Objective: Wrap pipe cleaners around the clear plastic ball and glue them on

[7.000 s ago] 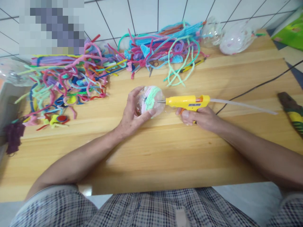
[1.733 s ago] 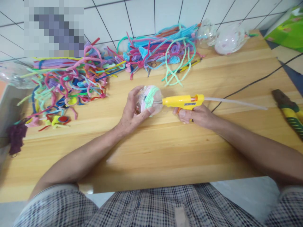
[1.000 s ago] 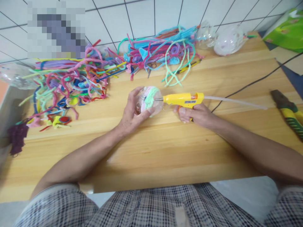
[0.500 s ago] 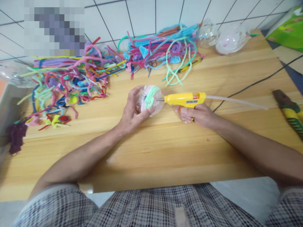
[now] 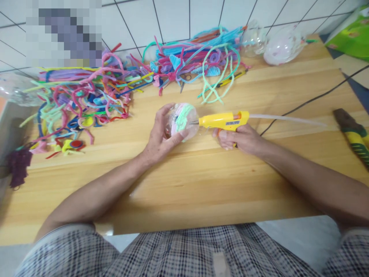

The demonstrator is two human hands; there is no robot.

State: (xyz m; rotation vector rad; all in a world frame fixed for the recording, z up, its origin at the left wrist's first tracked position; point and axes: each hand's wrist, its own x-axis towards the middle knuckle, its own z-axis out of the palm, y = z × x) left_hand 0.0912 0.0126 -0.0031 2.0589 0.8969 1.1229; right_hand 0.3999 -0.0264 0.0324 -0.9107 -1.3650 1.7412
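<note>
A clear round ball with green, pink and white fuzzy strips on it is held by my left hand, fingers behind and thumb across the front. My right hand is wrapped round the handle of a yellow glue gun. Its metal nozzle points left and meets the right side of the ball, over the strips' edge; whether it touches is hard to tell. A translucent glue stick sticks out of the gun's back end.
Coloured pipe cleaners lie heaped at the left and back, with scissors and a yellow cutter beside them. Clear balls stand at the back right. A black cable crosses the right side, near pliers.
The glue gun has shifted very slightly to the left. My left hand keeps its hold on the ball, almost unmoved.
</note>
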